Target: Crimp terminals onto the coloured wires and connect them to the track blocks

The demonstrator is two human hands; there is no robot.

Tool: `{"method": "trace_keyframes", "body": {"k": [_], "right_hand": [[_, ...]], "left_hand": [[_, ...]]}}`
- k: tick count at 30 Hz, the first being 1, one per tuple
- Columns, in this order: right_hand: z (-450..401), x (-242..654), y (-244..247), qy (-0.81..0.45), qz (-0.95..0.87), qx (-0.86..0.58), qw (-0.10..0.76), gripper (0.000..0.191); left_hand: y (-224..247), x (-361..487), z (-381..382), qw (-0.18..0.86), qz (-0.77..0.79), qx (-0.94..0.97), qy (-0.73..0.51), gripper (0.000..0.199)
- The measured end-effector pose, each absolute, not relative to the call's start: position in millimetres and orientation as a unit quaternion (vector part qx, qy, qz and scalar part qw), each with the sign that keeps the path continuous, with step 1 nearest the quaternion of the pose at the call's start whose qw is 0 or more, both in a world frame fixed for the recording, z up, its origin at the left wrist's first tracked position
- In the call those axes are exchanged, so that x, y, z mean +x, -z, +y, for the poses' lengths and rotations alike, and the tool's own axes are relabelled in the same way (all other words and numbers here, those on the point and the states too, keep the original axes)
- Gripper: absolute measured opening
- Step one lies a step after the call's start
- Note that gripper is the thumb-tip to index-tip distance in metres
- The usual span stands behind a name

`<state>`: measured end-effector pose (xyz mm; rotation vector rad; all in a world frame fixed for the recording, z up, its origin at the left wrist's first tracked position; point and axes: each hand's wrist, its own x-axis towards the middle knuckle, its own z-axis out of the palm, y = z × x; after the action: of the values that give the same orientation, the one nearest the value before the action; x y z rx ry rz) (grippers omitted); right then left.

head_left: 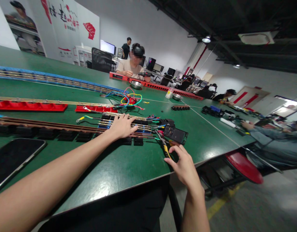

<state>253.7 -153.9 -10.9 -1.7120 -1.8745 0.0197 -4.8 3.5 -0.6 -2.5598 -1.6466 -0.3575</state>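
Rail strip (54,125) was long, brown bars over black blocks, lying flat, running from 9 o'clock to just past the centre. Coloured wires (156,139) stuck out at its 3 o'clock end. Yellow-handled tool (166,149) sat tilted near those wires, handles toward 5 o'clock, head toward 11; its jaws were too small to read.

Spreading green, crossed by pale lines, over the flat counter (199,129). Pairing yellow with black on the slim pliers-like tool (165,149). Running blue along the long ribbed plastic rail (66,83), brown along the slender straight rods (54,124). Mingling blue, yellow and red in thin loose wires (128,101).
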Motion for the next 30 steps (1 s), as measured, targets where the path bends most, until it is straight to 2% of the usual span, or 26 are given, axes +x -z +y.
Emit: {"method": "trace_keyframes", "body": {"k": [10,30], "right_hand": [[-152.3,254.6,13.8,0.030,-0.711,-0.638,0.293,0.016],[-161.1,240.3,12.4,0.095,-0.718,-0.649,0.233,0.023]], "left_hand": [[0.7,-4.7,3.3,0.032,-0.539,-0.834,0.115,0.059],[-0.5,-4.5,3.3,0.033,-0.540,-0.834,0.111,0.060]]}}
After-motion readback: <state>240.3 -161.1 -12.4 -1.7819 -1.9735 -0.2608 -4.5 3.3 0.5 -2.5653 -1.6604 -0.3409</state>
